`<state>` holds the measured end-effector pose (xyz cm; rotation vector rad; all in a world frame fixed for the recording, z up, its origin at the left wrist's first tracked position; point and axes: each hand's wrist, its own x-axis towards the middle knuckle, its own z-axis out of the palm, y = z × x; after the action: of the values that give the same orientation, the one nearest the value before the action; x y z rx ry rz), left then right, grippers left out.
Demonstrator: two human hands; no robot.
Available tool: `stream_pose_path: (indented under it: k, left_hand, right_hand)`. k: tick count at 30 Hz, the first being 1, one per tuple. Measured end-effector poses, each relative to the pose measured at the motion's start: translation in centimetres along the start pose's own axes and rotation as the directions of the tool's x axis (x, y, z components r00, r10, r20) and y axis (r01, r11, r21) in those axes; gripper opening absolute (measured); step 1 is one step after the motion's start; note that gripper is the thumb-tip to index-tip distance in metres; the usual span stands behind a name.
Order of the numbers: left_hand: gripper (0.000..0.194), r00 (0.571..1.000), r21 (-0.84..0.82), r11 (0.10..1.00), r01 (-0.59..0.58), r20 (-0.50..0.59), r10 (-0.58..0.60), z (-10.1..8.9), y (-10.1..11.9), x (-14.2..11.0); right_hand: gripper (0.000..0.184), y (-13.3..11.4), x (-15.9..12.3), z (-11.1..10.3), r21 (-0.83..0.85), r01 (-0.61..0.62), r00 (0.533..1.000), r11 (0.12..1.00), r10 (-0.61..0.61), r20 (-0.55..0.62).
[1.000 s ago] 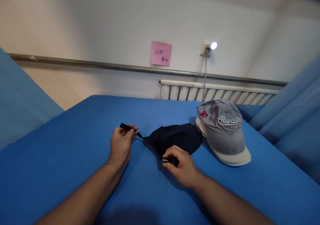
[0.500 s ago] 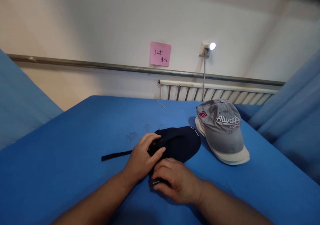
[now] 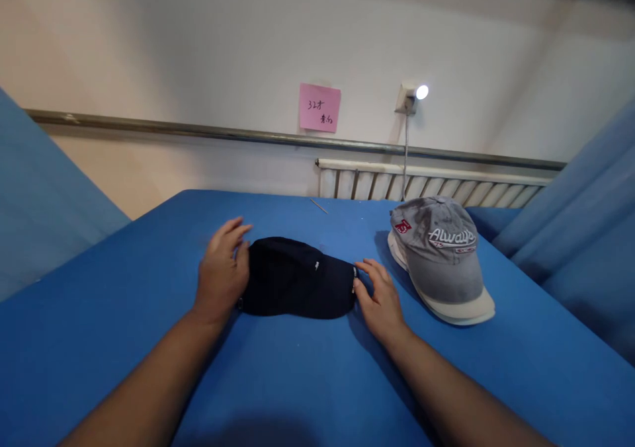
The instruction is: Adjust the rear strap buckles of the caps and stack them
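A dark navy baseball cap (image 3: 292, 278) lies on the blue surface with its crown to the left and its brim to the right. A small white mark shows on its front. Beside the crown is my left hand (image 3: 223, 268), its fingers stretched out and loosely apart, the thumb close to the fabric. My right hand (image 3: 381, 301) has thumb and fingertips at the brim's right edge, gripping it lightly. The cap's strap is hidden from view.
A grey cap with "Always" lettering (image 3: 441, 255) sits on top of other pale-brimmed headwear at the right. Behind the blue-covered table (image 3: 297, 381) are a radiator (image 3: 377, 182), a metal rail (image 3: 198, 131) and a plugged-in cord. Blue curtains (image 3: 590, 235) hang at both sides.
The navy cap has shifted left and turned, crown now left, brim right. Its loose strap no longer shows. My left hand has moved left, my right hand up and right to the brim.
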<state>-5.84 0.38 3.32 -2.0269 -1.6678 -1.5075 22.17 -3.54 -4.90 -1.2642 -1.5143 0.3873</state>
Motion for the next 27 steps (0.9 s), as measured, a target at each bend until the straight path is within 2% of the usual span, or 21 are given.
stream_pose_path:
  k: [2,3,4,5,6,7,8,9,10,11,12,13,16,19,20,21,23,25,26,27]
  left_hand:
    - [0.029,0.994,0.000,0.997,0.082,-0.078,-0.082,-0.5,0.1,0.4]
    - [0.027,0.987,-0.015,0.989,0.146,-0.060,-0.147,-0.7,0.5,0.3]
    - [0.024,0.973,-0.039,0.973,0.229,0.017,-0.228,-0.8,1.2,0.1]
    - [0.020,0.937,-0.067,0.942,0.330,0.149,-0.317,-0.9,1.9,-0.3]
    - [0.016,0.858,-0.086,0.895,0.439,0.337,-0.388,-1.0,2.8,-1.0]
    - [0.012,0.715,-0.094,0.830,0.550,0.567,-0.409,-1.0,3.7,-1.8]
    - [0.010,0.543,-0.089,0.759,0.644,0.753,-0.372,-0.9,4.6,-2.7]
    - [0.011,0.366,-0.066,0.706,0.705,0.887,-0.282,-0.8,5.4,-3.7]
    - [0.012,0.227,-0.033,0.660,0.750,0.951,-0.211,-0.6,6.1,-4.7]
    - [0.014,0.178,-0.028,0.613,0.790,0.967,-0.184,-0.3,6.6,-5.6]
    - [0.018,0.171,-0.039,0.569,0.822,0.968,-0.181,0.0,7.1,-6.5]
    - [0.021,0.188,-0.055,0.540,0.840,0.963,-0.194,0.3,7.4,-7.1]
    - [0.027,0.288,-0.125,0.490,0.863,0.918,-0.273,1.0,7.7,-7.9]
    - [0.026,0.377,-0.205,0.467,0.860,0.872,-0.312,1.3,7.6,-7.7]
    - [0.024,0.383,-0.216,0.464,0.859,0.873,-0.303,1.2,7.5,-7.7]
    - [0.022,0.368,-0.211,0.460,0.863,0.885,-0.284,1.1,7.5,-7.7]
    - [0.026,0.292,-0.161,0.449,0.879,0.927,-0.237,0.9,7.5,-7.9]
    - [0.033,0.229,-0.136,0.387,0.912,0.952,-0.205,0.9,7.8,-8.2]
    - [0.037,0.223,-0.149,0.334,0.931,0.955,-0.196,1.0,8.0,-8.4]
    - [0.039,0.236,-0.178,0.273,0.945,0.952,-0.193,1.1,8.2,-8.5]
  right_hand:
    - [0.032,1.1,0.0,0.8,0.104,-0.118,0.993,0.988,0.114,0.043]
    - [0.032,1.4,0.0,1.2,0.175,-0.174,0.984,0.969,0.164,0.070]
    - [0.033,1.6,-0.1,1.6,0.255,-0.238,0.971,0.937,0.220,0.098]
    - [0.034,1.7,-0.1,1.9,0.333,-0.302,0.953,0.893,0.275,0.126]
    - [0.035,1.7,-0.1,2.1,0.398,-0.358,0.934,0.845,0.324,0.153]
    - [0.036,1.6,0.0,2.2,0.447,-0.404,0.914,0.798,0.364,0.177]
    - [0.037,1.4,0.1,2.2,0.479,-0.437,0.899,0.761,0.392,0.196]
    - [0.037,1.1,0.1,2.1,0.498,-0.459,0.887,0.736,0.407,0.216]
    - [0.039,0.8,0.2,1.9,0.511,-0.476,0.879,0.716,0.411,0.244]
    - [0.041,0.4,0.3,1.7,0.527,-0.496,0.868,0.690,0.408,0.282]
    - [0.045,0.1,0.3,1.5,0.553,-0.525,0.851,0.647,0.407,0.332]
    - [0.050,-0.3,0.3,1.3,0.583,-0.560,0.828,0.589,0.404,0.388]
    - [0.063,-1.2,0.2,1.0,0.654,-0.637,0.769,0.408,0.397,0.502]
    - [0.056,-1.5,0.2,1.2,0.709,-0.612,0.780,0.349,0.415,0.469]
    - [0.052,-1.5,0.1,1.3,0.730,-0.591,0.791,0.344,0.427,0.438]
    - [0.050,-1.5,0.1,1.3,0.748,-0.570,0.799,0.340,0.441,0.409]
    - [0.046,-1.6,0.1,1.3,0.778,-0.531,0.811,0.336,0.467,0.352]
    - [0.045,-1.8,0.0,1.1,0.803,-0.486,0.827,0.346,0.480,0.293]
    - [0.044,-2.0,0.0,1.0,0.813,-0.463,0.835,0.354,0.481,0.267]
    - [0.044,-2.2,-0.1,0.9,0.821,-0.443,0.843,0.361,0.479,0.244]
